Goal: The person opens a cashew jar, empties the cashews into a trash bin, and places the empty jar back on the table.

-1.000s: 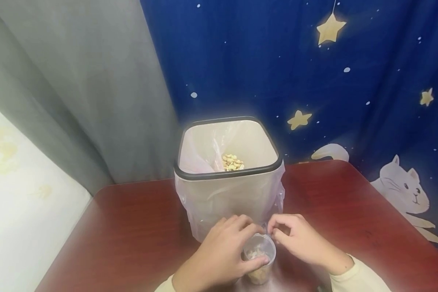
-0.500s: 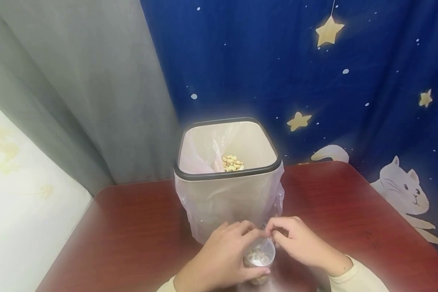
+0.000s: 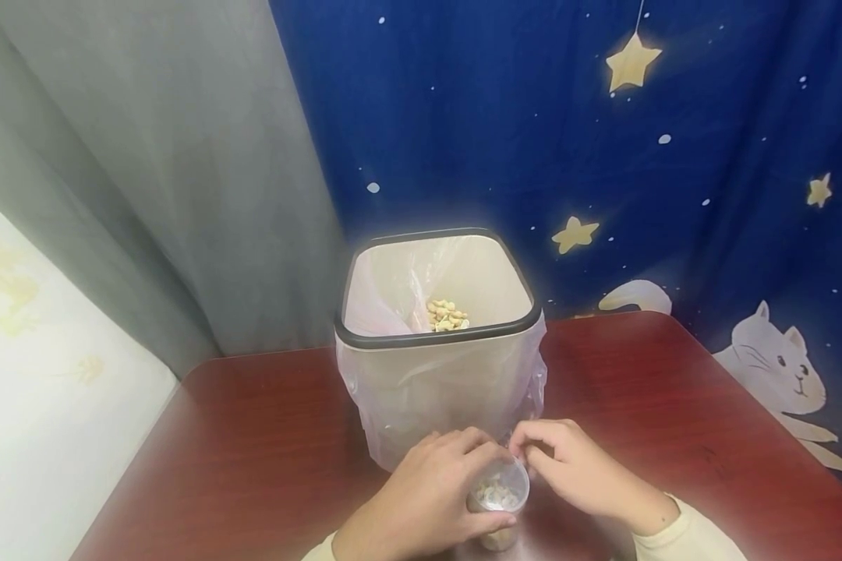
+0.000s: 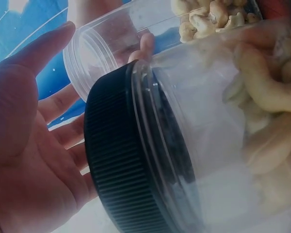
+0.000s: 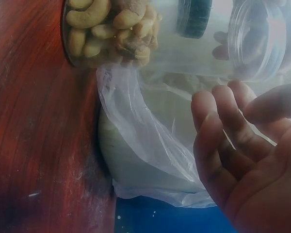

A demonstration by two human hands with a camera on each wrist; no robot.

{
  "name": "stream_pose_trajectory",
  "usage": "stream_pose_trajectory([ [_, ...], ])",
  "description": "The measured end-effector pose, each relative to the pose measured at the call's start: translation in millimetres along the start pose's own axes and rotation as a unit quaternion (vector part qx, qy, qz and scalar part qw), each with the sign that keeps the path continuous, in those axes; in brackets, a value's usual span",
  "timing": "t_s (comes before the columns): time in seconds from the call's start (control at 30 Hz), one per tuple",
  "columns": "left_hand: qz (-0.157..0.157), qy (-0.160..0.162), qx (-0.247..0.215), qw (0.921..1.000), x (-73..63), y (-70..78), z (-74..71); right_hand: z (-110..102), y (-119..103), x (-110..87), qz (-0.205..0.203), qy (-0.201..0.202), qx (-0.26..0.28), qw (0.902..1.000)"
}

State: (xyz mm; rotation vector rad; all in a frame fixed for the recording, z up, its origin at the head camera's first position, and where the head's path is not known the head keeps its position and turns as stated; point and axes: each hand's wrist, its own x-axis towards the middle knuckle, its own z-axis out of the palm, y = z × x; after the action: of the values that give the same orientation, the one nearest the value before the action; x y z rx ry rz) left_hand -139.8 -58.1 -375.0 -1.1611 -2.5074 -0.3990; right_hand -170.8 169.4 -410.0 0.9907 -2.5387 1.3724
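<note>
My left hand [image 3: 435, 487] grips a clear plastic jar [image 3: 507, 479] at its mouth, thumb on the near side and fingers round the far side. Pale cashews show inside it, also in the left wrist view, where its round clear mouth [image 4: 89, 65] is seen. My right hand [image 3: 578, 463] has its fingers curled, with thumb and index tips right at the rim. I cannot tell whether they pinch something thin there. In the left wrist view, a second jar of cashews with a black ribbed lid [image 4: 119, 150] fills the foreground.
A beige bin [image 3: 435, 382] with a black rim and a loose plastic liner [image 3: 536, 374] stands just behind my hands. Peanuts [image 3: 445, 315] lie inside it. The red-brown table [image 3: 267, 436] extends to both sides, with grey and blue star-patterned curtains [image 3: 477, 117] behind.
The jar's mouth tips slightly toward me, and both hands sit a little lower in the view. My right fingertips have come closer to the rim.
</note>
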Motion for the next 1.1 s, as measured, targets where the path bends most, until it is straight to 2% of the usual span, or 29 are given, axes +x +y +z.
stream_pose_trajectory([
  [0.6,-0.03,0.004,-0.023,0.9993,0.2,2.3,4.5,-0.7,-0.6,-2.9,-0.011,0.0,-0.022,0.9997],
  [0.73,-0.035,0.017,-0.03,0.9988,-0.5,2.7,5.3,-1.2,0.5,-2.2,-0.016,0.003,-0.022,0.9996],
  [0.93,-0.039,0.047,-0.055,0.9966,1.0,0.7,4.6,-5.0,1.2,-0.2,-0.026,0.001,0.013,0.9996],
  [1.1,-0.037,0.07,-0.076,0.994,2.5,-1.1,1.5,-9.1,-0.7,0.2,-0.019,-0.021,0.066,0.9974],
])
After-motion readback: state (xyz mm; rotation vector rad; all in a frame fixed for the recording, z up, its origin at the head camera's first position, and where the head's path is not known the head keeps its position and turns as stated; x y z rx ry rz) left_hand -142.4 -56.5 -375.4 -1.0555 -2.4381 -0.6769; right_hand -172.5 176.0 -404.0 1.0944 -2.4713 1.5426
